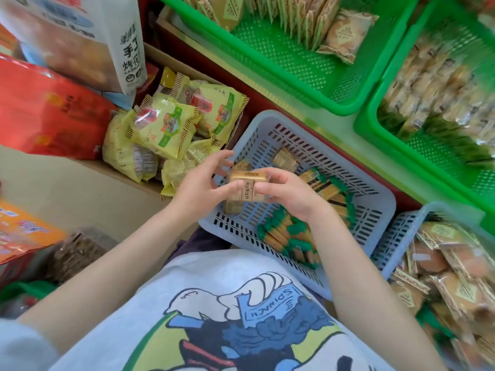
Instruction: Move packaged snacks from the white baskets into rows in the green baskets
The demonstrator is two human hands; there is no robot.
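Both hands hold a small stack of tan snack packets (245, 187) above the left part of a white basket (375, 207). My left hand (199, 188) grips the stack's left end and my right hand (288, 195) its right end. Several loose packets with green ends (289, 234) lie in that basket. A second white basket (396, 236) at the right is full of round pastry packets (460, 277). Above, one green basket (316, 73) holds an upright row of packets (300, 17); another green basket (375, 124) at the right holds rows too.
A cardboard box of yellow snack bags (166, 124) sits left of the white basket. Red bags (45, 108) and a large white bag (80, 41) fill the upper left. An orange bag (18, 231) lies at the left edge.
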